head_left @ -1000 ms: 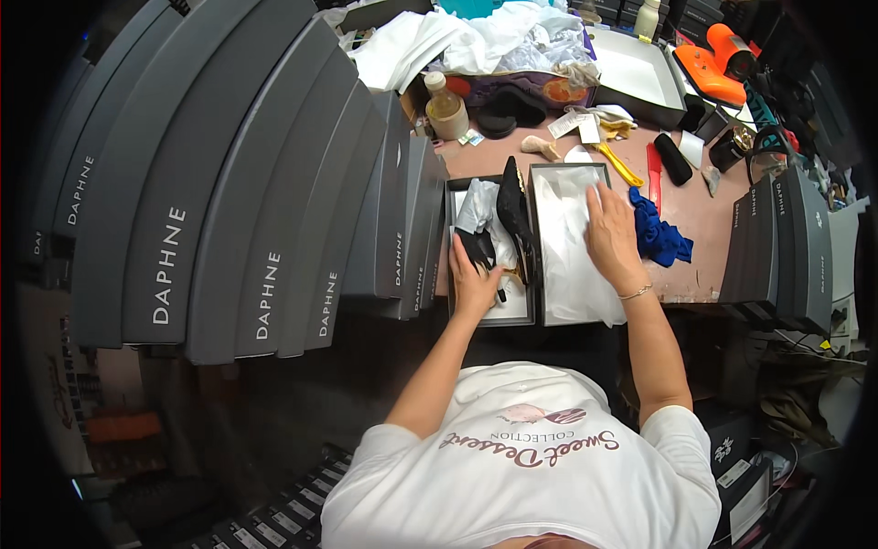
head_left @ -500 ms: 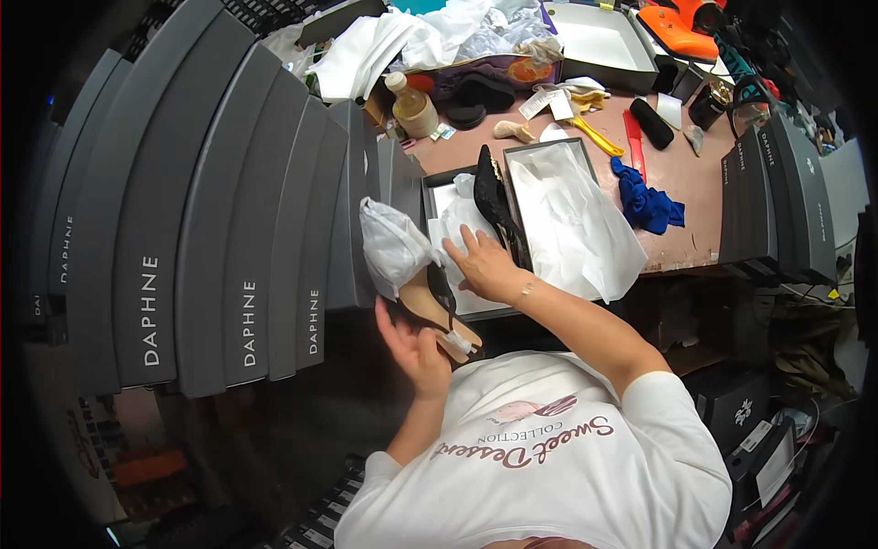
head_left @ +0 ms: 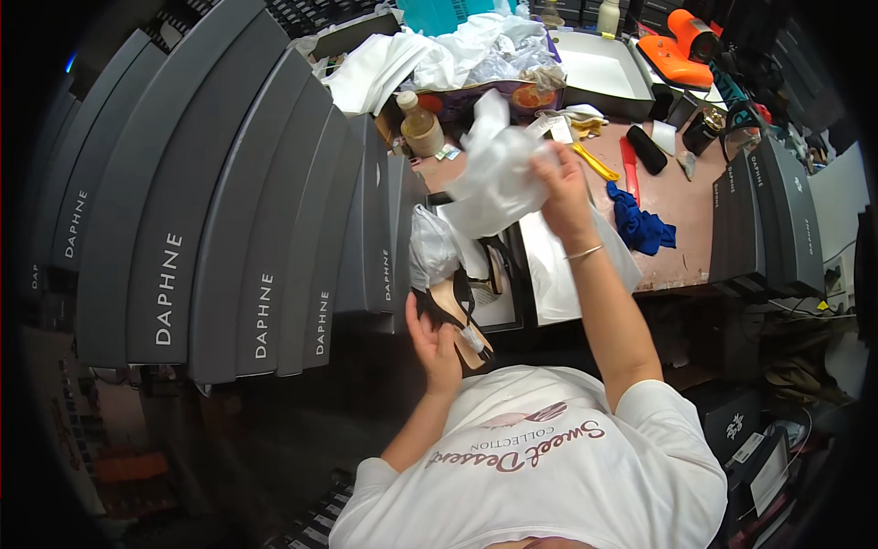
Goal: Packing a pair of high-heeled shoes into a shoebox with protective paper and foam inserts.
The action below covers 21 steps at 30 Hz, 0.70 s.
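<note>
My left hand [head_left: 432, 349] is closed round a black strappy heeled shoe [head_left: 448, 297] with a tan insole. White tissue covers its toe, and a clear wrap shows near the heel. My right hand [head_left: 565, 197] pinches a crumpled sheet of white tissue paper [head_left: 498, 178], blurred by motion, above the table. Under the sheet, a second black shoe [head_left: 497, 265] lies partly hidden in a dark grey shoebox [head_left: 518, 306]. Just right of that box, another sheet of white tissue [head_left: 560, 279] lies in the box's other half.
Tall grey shoeboxes [head_left: 210, 220] stand in a row on the left, and more boxes [head_left: 773, 210] at the right. On the pink table [head_left: 681, 265] are a blue cloth [head_left: 640, 220], a red tool [head_left: 631, 169], a yellow-handled tool [head_left: 596, 163], a bottle [head_left: 421, 128] and an orange device [head_left: 677, 59].
My right hand has risen from the shoebox, lifting a tissue sheet up and to the right. My left hand has shifted slightly right with the shoe.
</note>
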Each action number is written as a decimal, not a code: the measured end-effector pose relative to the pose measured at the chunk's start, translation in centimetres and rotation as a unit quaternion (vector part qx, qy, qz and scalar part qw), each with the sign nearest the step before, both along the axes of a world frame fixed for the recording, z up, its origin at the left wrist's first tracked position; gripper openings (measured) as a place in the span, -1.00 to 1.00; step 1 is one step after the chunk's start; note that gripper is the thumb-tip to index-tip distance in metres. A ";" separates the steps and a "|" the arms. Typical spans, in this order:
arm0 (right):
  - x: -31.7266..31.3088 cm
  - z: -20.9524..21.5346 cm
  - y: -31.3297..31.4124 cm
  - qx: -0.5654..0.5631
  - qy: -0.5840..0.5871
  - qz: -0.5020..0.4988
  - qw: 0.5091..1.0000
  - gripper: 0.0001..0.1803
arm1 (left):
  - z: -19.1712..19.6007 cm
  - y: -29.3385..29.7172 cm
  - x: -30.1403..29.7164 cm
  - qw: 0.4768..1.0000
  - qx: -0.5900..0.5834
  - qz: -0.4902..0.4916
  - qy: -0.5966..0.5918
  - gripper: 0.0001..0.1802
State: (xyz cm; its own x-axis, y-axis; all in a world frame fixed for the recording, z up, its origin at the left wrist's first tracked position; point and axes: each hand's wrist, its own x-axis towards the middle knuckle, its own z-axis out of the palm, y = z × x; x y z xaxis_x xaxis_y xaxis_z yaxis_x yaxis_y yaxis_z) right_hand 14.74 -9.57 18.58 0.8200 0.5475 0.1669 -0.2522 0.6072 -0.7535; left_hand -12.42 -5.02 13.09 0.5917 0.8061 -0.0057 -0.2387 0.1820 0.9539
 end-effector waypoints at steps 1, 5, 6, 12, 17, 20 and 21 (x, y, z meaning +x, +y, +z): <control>1.5 1.8 -2.1 0.009 0.005 -0.021 1.000 -0.71 | -0.5 0.5 0.8 1.000 -0.001 -0.010 0.012 -0.24; 4.0 2.2 -8.8 -0.124 -0.102 -0.117 0.980 -0.50 | -4.4 2.8 3.8 0.999 -0.018 -0.007 0.034 -0.27; 4.5 1.3 -10.7 -0.177 -0.096 -0.115 0.973 -0.48 | -5.3 3.3 4.4 0.999 -0.030 -0.002 0.038 -0.27; 1.0 -5.6 -14.4 -0.624 -0.491 -0.216 0.569 -0.26 | -7.2 4.6 5.2 0.967 0.146 0.003 0.210 -0.36; 1.5 -7.4 -16.5 -0.577 -0.393 -0.169 0.696 -0.42 | -1.0 2.6 5.5 0.932 0.325 -0.067 0.148 -0.48; 2.7 -2.6 -17.4 -0.498 -0.341 -0.261 0.753 -0.60 | 1.8 0.3 7.6 0.856 0.453 -0.201 0.148 -0.51; 3.5 -1.0 -17.7 -0.475 -0.341 -0.269 0.766 -0.60 | 2.1 -0.3 9.0 0.810 0.514 -0.240 0.152 -0.47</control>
State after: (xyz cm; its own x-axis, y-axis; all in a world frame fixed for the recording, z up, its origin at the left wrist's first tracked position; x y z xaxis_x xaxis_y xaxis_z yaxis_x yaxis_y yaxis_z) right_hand 18.28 -27.31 17.59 0.8694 0.3010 0.3920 0.4897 -0.4178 -0.7653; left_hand -3.39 -5.29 15.23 0.9354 0.1561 0.3173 -0.1007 -0.7426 0.6621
